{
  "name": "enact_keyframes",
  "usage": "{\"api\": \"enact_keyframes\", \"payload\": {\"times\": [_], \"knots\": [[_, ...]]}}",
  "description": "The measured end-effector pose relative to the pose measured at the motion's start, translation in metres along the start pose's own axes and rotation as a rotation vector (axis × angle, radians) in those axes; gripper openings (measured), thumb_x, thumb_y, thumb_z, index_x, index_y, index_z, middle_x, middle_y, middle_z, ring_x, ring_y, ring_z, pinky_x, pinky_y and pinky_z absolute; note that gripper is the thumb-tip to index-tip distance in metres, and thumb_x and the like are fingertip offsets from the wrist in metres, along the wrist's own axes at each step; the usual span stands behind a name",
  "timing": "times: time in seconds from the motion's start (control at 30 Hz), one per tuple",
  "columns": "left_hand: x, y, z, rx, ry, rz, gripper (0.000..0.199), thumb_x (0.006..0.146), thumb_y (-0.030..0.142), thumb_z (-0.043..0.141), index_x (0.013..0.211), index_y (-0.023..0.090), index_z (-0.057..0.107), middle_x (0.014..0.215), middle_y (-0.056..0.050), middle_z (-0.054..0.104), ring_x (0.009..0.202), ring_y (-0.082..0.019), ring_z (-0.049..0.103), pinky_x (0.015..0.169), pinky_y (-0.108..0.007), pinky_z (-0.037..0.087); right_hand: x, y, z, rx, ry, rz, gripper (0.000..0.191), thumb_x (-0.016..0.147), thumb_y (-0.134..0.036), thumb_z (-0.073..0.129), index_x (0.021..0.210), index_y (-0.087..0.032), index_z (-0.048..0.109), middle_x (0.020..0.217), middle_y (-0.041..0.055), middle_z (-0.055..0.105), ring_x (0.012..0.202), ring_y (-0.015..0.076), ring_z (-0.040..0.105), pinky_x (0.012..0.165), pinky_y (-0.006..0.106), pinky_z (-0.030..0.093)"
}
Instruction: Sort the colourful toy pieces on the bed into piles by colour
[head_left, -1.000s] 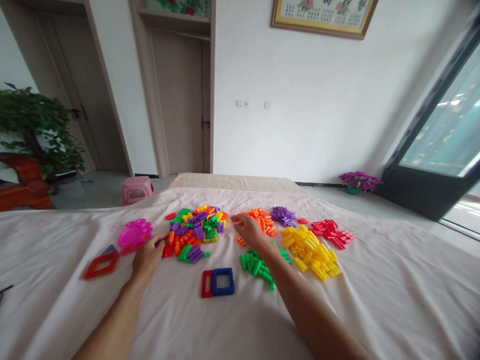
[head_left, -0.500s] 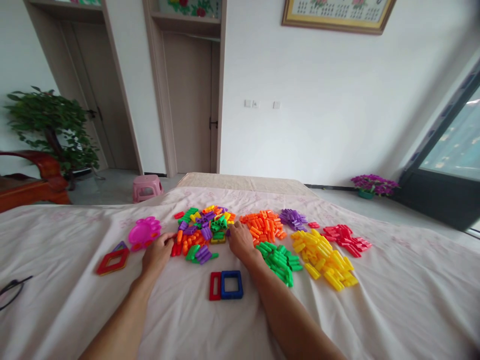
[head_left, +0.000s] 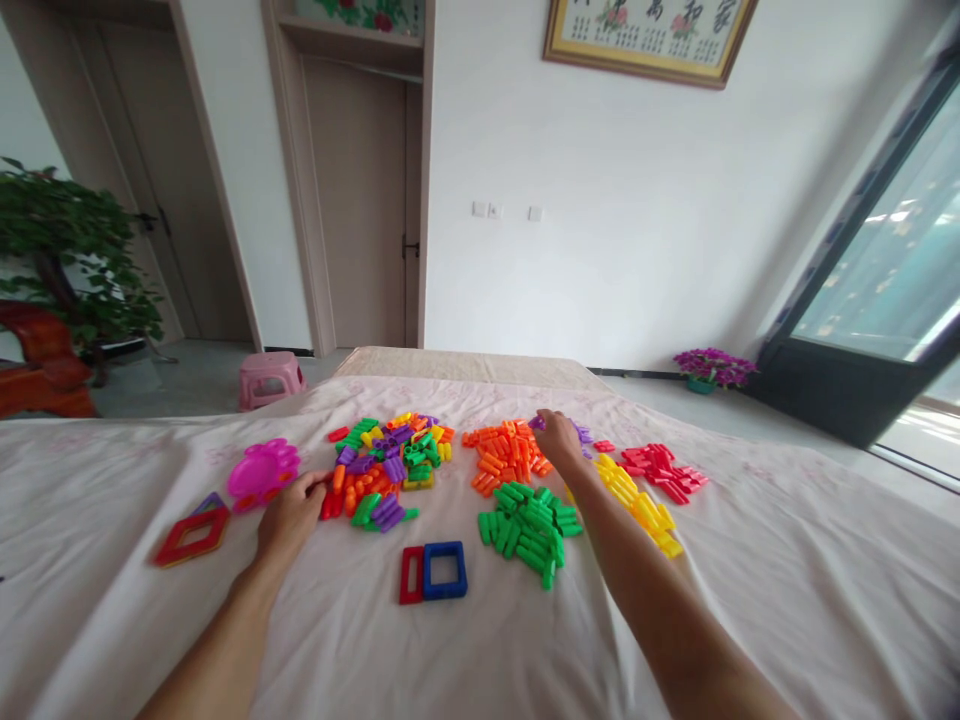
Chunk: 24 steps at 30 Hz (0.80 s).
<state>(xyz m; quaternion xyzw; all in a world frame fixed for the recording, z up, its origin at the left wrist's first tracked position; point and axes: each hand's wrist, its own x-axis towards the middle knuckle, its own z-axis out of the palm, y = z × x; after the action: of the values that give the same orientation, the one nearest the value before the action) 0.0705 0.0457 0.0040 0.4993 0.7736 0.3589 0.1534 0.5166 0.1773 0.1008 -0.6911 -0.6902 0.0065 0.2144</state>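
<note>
My right hand [head_left: 559, 437] is closed on a purple plastic building piece [head_left: 537, 423], at the left edge of the purple pile [head_left: 583, 434], which it partly hides. At the left side of a mixed-colour pile [head_left: 386, 465], my left hand [head_left: 294, 510] rests with loosely bent fingers, apart from each other, by the red and orange pieces. Sorted heaps lie to the right of the mixed pile: orange pieces [head_left: 506, 452], green pieces [head_left: 529, 525], yellow pieces [head_left: 637, 500] partly behind my right forearm, and red pieces [head_left: 664, 470].
A pink flower-shaped tray [head_left: 259, 470] and a red frame tile [head_left: 193, 537] lie at the left. Nearer me are a blue square frame [head_left: 445, 570] and a red rectangular frame [head_left: 411, 575]. A wrinkled pale cloth [head_left: 337, 640] covers the table. Beyond stands a pink stool [head_left: 271, 378].
My right hand has moved from the mixed pile over to the purple pile on the right, carrying a purple piece. My left hand stays by the mixed pile. The view has shifted slightly right.
</note>
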Motion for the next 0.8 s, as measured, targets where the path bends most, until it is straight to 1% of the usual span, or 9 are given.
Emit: {"api": "enact_keyframes", "payload": {"times": [0.13,0.2,0.27,0.33,0.43,0.5,0.6,0.7,0.8], "knots": [[0.002,-0.002,0.001,0.000,0.011,0.010,0.040,0.087,0.033,0.048,0.117,0.024,0.072,0.105,-0.003,0.077,0.090,-0.019,0.069,0.077,-0.025,0.048,0.014,0.031,-0.013,0.006,0.083,0.131,0.050,0.086,-0.013,0.052,0.135,-0.011,0.060,0.125,0.0192,0.064,0.112,0.0257,0.064,0.091,0.029,0.045],[0.003,-0.004,0.002,0.007,0.017,0.011,0.040,0.087,0.033,0.049,0.117,0.024,0.072,0.106,-0.003,0.077,0.091,-0.020,0.069,0.078,-0.025,0.048,0.014,0.033,-0.017,0.034,0.144,0.149,0.053,0.085,-0.013,0.052,0.137,-0.010,0.058,0.130,0.0201,0.062,0.113,0.0265,0.063,0.093,0.031,0.046],[0.004,-0.005,0.003,0.013,0.014,0.007,0.040,0.087,0.033,0.048,0.118,0.024,0.072,0.106,-0.003,0.077,0.092,-0.020,0.069,0.079,-0.026,0.048,0.008,0.023,-0.018,0.076,0.160,0.112,0.050,0.085,-0.013,0.051,0.134,-0.012,0.062,0.131,0.0179,0.062,0.112,0.0252,0.064,0.095,0.031,0.046],[0.003,-0.004,0.003,0.016,0.015,0.010,0.040,0.087,0.033,0.048,0.118,0.024,0.071,0.108,-0.003,0.077,0.094,-0.020,0.069,0.079,-0.026,0.048,-0.004,0.002,-0.018,0.126,0.128,0.023,0.047,0.085,-0.014,0.051,0.130,-0.014,0.065,0.128,0.0143,0.065,0.109,0.0225,0.066,0.094,0.030,0.046],[0.001,-0.001,0.002,0.024,0.028,0.015,0.040,0.087,0.032,0.047,0.119,0.023,0.071,0.110,-0.003,0.077,0.097,-0.020,0.069,0.078,-0.025,0.048,-0.031,-0.043,-0.017,0.195,0.011,-0.188,0.043,0.086,-0.016,0.052,0.126,-0.018,0.068,0.121,0.0089,0.070,0.104,0.0191,0.067,0.091,0.026,0.047],[0.000,0.001,0.001,0.023,0.024,0.015,0.041,0.088,0.032,0.047,0.119,0.023,0.071,0.110,-0.003,0.076,0.096,-0.020,0.069,0.077,-0.026,0.047,-0.053,-0.076,-0.014,0.219,-0.089,-0.338,0.037,0.088,-0.018,0.053,0.119,-0.021,0.071,0.115,0.0067,0.074,0.104,0.0201,0.067,0.088,0.026,0.047],[-0.001,0.002,0.001,0.015,0.020,0.014,0.040,0.088,0.032,0.046,0.118,0.024,0.071,0.109,-0.002,0.077,0.095,-0.020,0.069,0.076,-0.026,0.047,-0.083,-0.120,-0.002,0.241,-0.221,-0.479,0.033,0.088,-0.019,0.055,0.115,-0.022,0.072,0.114,0.0064,0.074,0.103,0.0214,0.068,0.088,0.027,0.048],[0.000,0.001,0.002,0.021,0.029,0.008,0.039,0.087,0.032,0.048,0.117,0.026,0.072,0.109,-0.002,0.077,0.095,-0.021,0.069,0.077,-0.026,0.048,-0.104,-0.151,0.018,0.272,-0.285,-0.587,0.041,0.086,-0.016,0.056,0.127,-0.020,0.066,0.124,0.0100,0.069,0.113,0.0233,0.065,0.095,0.031,0.048],[0.001,0.001,0.002,0.019,0.022,0.002,0.038,0.088,0.032,0.048,0.116,0.025,0.072,0.109,-0.003,0.077,0.096,-0.021,0.069,0.080,-0.027,0.048,-0.113,-0.169,0.040,0.308,-0.277,-0.669,0.056,0.088,-0.012,0.053,0.144,-0.018,0.052,0.142,0.0133,0.056,0.128,0.0234,0.055,0.105,0.034,0.044]]}}
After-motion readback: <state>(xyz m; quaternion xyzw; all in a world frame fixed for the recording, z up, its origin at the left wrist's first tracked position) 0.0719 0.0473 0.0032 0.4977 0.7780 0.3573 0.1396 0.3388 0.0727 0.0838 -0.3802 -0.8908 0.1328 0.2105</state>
